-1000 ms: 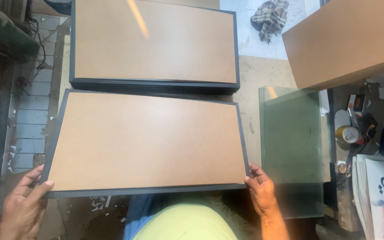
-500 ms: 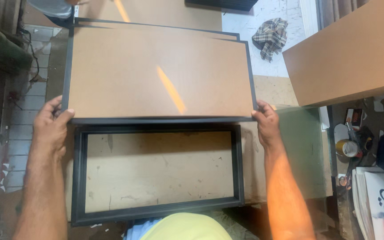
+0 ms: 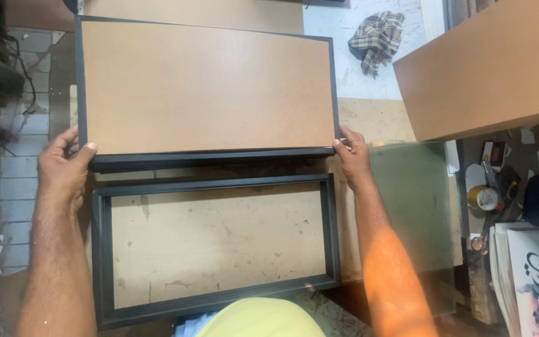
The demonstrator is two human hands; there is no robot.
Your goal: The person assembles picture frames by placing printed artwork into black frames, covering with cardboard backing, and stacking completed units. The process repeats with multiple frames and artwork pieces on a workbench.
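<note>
I have the backed picture frame (image 3: 207, 87) gripped at its two near corners: my left hand (image 3: 63, 165) clamps the left corner with the thumb on top of the brown backing board, and my right hand (image 3: 352, 156) pinches the right corner the same way. My hands are well apart, one at each end of the near rail. The frame lies face down, backing up, on the far part of the worn wooden worktable (image 3: 375, 118). Just near of it, between my forearms, lies an empty black frame (image 3: 213, 187) with bare table showing through it.

To handle this well, I judge I should keep both grips even so the long frame stays square and does not rack, and keep its near rail clear of the empty frame's far rail so the black mouldings do not scuff. A glass pane (image 3: 416, 206) lies just beside my right wrist, so I want that elbow kept in. A large brown board (image 3: 488, 68) stands to the right, and a checked rag (image 3: 377, 37) lies beyond.
</note>
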